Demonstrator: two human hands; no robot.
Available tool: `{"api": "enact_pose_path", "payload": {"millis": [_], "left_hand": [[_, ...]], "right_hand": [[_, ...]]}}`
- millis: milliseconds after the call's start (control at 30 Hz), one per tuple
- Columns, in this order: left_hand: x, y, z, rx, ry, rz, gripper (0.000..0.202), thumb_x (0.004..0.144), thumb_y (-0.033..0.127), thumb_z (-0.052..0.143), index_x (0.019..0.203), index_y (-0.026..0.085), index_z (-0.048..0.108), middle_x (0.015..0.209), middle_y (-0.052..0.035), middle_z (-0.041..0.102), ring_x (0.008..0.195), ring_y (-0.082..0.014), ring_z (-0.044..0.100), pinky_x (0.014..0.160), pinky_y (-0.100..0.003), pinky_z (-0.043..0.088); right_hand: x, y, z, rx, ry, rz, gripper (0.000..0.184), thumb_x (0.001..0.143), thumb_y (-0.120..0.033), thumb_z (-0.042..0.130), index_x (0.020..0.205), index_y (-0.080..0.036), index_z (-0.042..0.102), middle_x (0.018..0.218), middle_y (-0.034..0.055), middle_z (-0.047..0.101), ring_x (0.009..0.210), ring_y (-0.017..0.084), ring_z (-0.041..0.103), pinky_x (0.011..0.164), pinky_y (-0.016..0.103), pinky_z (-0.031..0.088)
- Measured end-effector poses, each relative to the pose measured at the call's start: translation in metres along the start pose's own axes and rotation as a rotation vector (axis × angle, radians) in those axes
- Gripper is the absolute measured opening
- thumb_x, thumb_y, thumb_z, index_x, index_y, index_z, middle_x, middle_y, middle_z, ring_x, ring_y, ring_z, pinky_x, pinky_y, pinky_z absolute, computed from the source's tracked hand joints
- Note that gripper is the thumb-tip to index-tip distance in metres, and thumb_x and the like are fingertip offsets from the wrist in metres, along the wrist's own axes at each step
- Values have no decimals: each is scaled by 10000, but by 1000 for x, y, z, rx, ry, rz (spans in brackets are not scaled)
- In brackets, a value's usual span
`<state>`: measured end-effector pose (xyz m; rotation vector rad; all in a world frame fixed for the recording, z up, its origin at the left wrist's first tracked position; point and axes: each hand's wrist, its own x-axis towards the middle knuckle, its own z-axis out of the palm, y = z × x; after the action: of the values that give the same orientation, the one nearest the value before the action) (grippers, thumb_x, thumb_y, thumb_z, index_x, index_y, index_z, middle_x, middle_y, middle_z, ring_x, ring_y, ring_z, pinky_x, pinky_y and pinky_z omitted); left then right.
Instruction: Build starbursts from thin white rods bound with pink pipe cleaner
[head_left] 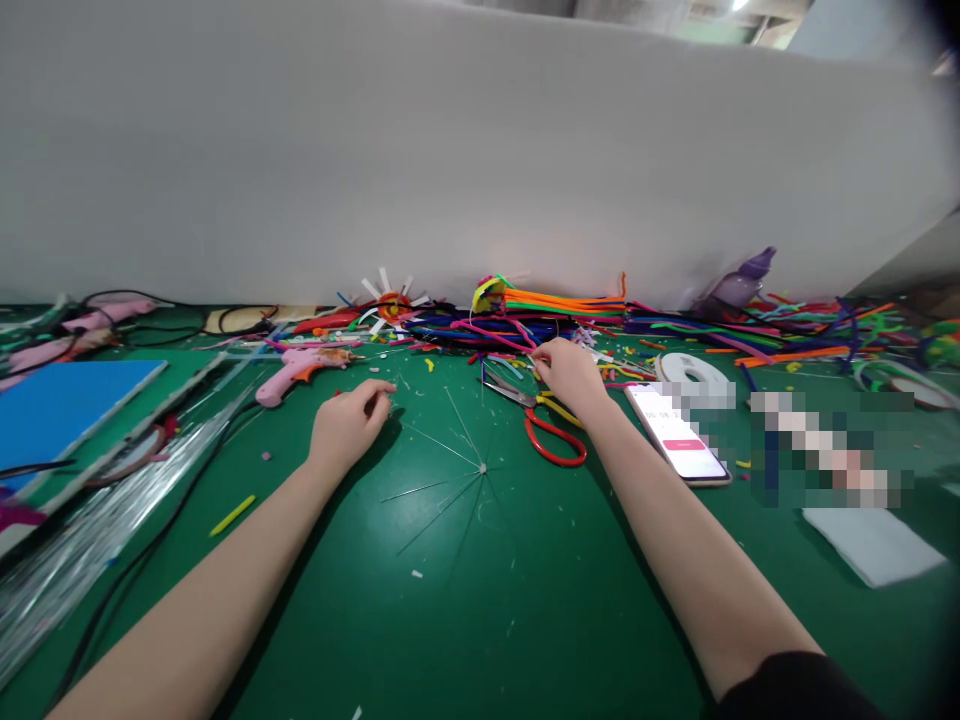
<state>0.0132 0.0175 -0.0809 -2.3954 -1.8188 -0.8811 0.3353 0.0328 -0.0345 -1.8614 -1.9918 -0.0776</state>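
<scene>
It's a craft workshop: a glue gun (306,368) left of centre, scissors (529,403) mid-frame, bright fuzzy sticks (566,304) above them.

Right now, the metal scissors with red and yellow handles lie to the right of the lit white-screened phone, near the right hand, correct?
Not quite: the head view shows the scissors left of the phone, near the right hand.
</scene>
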Motion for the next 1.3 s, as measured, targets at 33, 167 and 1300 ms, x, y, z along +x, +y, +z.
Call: {"api": "enact_pose_path", "payload": {"millis": [33,167,1300], "left_hand": [[0,0,0,-6,-6,-5,277,874,316,402,963,222,648,755,-9,702,625,-154,617,634,-239,432],[0,0,-1,-1,-22,-19,277,871,315,407,968,219,648,726,-9,684,646,-168,614,652,-256,438],[9,13,-3,-1676,8,-662,277,684,93,717,957,89,671,828,-66,702,582,-96,621,645,-235,547]], "right_hand": [[-2,1,-4,53,19,-17,244,836,-185,489,929,-179,714,992,94,698,916,215,630,832,327,444],[-10,2,-14,266,138,-25,243,855,-208,475,955,-185,695,959,61,709,919,187,644,860,318,467],[-36,22,-86,989,-248,-75,283,910,-350,403,1087,-201,565,1100,72,679,1002,189,629,831,343,490]]}}
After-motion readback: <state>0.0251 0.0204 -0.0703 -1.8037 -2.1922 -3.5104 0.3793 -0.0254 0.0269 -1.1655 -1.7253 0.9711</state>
